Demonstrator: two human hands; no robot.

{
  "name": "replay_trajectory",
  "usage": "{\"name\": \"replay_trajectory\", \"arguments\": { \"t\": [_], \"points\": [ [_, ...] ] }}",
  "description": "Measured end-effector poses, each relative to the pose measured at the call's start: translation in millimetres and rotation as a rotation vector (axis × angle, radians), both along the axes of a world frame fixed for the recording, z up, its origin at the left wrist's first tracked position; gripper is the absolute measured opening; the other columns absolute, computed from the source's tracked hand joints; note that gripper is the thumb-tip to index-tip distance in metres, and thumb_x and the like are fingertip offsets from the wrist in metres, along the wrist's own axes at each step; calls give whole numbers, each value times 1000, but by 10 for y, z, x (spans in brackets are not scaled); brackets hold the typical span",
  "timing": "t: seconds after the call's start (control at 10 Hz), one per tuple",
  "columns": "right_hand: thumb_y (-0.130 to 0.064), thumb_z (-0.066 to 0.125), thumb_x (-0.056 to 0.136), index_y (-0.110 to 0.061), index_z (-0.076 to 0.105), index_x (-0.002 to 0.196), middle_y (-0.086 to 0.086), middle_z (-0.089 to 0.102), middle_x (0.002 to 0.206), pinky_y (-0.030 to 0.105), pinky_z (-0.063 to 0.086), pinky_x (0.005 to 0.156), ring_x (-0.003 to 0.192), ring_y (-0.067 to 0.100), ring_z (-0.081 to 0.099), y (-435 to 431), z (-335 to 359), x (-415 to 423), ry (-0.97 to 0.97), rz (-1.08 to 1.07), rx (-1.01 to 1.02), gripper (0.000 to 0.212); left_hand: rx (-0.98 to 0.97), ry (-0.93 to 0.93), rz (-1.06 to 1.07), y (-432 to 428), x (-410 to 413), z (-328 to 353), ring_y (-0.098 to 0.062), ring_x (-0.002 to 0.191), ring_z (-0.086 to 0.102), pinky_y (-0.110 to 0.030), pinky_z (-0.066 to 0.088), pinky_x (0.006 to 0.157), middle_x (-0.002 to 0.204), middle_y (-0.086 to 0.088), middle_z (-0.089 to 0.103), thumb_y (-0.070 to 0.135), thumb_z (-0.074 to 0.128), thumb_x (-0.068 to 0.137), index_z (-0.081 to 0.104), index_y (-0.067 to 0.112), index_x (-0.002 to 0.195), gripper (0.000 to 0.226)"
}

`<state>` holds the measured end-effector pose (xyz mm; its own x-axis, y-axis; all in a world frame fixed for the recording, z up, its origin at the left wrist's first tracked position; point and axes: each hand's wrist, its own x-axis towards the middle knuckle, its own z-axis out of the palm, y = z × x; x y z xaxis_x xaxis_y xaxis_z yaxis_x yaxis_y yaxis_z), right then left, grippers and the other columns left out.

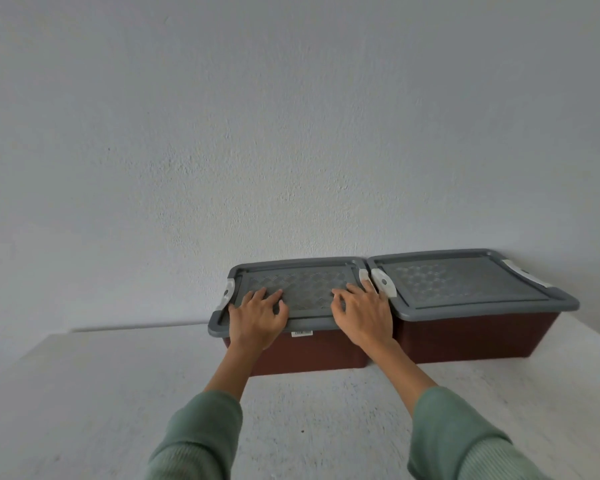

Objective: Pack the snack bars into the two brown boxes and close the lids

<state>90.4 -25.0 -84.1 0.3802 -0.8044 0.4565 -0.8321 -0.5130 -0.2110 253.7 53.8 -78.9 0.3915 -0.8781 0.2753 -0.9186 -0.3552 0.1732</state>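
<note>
Two brown boxes stand side by side against the wall, each under a grey lid with white side clips. The left box (pixel 319 353) has its grey lid (pixel 302 282) lying on it. My left hand (pixel 257 315) rests flat on the lid's front left part, fingers spread. My right hand (pixel 362 311) lies flat on the lid's front right part, fingertips near the right clip (pixel 363 276). The right box (pixel 471 336) sits with its lid (pixel 465 280) down and no hand on it. No snack bars are visible.
The boxes sit on a white textured tabletop (pixel 309 420) that runs from the wall toward me. A plain pale wall (pixel 291 133) rises directly behind them. The table's left edge shows at far left. Green sleeves cover both my forearms.
</note>
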Motion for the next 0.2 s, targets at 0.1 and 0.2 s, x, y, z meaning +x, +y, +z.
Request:
{"name": "replay_trajectory", "arguments": {
  "t": [0.1,0.2],
  "points": [
    [-36,20,84,-14,74,92,9,72,96,49,48,87,103,35,62,115,55,-35,-124,-10,-12,59,-111,135,12,91,-124,99,-19,131,39,-47,25,109,140,1,47,32,27,98,48,26,132,41],
    [-34,33,87,-18,69,106,10,65,111,45,50,90,110,30,58,534,-286,-295,-283,60,-117,43,-420,244,-206,553,-335,-210,-14,117,53,-39,38,105,129,5,56,21,47,94,59,24,121,30]
  ]
}}
